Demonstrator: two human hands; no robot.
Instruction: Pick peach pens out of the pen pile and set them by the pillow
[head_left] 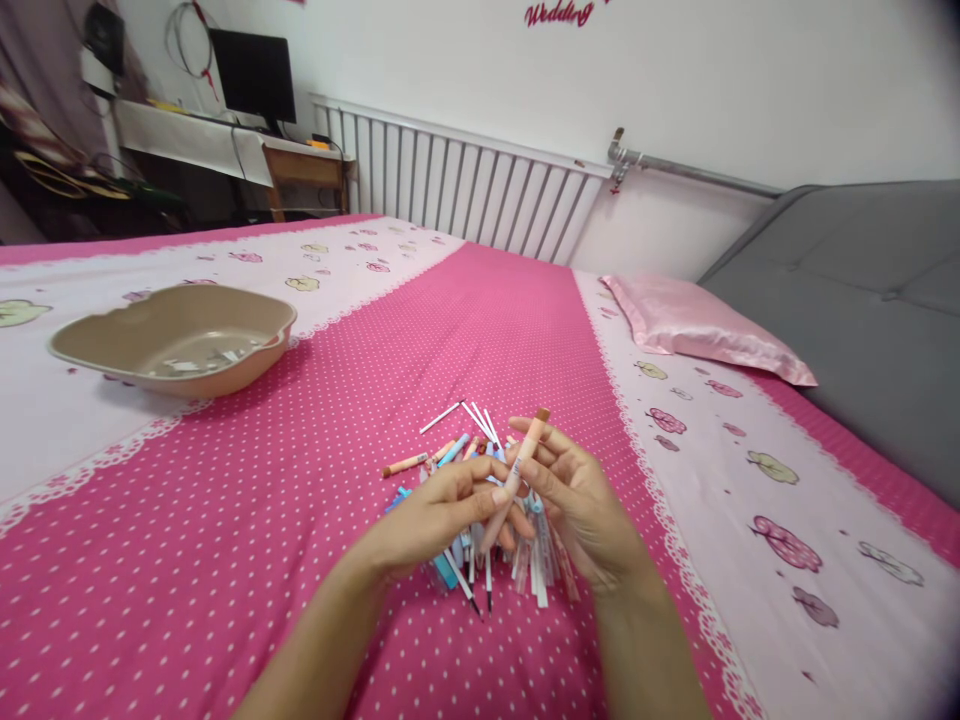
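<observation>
Between my two hands is a peach-coloured pen (527,450) with a brown end, tilted up to the right. My left hand (457,505) pinches its lower part between thumb and fingers. The upper part is gripped by my right hand (574,490), its thumb lying along the barrel. Beneath both hands a pile of pen parts is spread on the bed, partly hidden by my fingers. White refills (480,425) lie at the pile's far side. Another peach pen piece with a brown end (403,464) rests at its left. Clear and white strips (541,570) show below my right hand.
A beige plastic basin (225,378) with small pale pieces inside sits at the left on the pink dotted bedspread (360,370). A pink satin pillow (705,325) lies at the right by the grey headboard (847,260). Beyond the bed are a radiator (465,185) and a desk with a monitor (255,78).
</observation>
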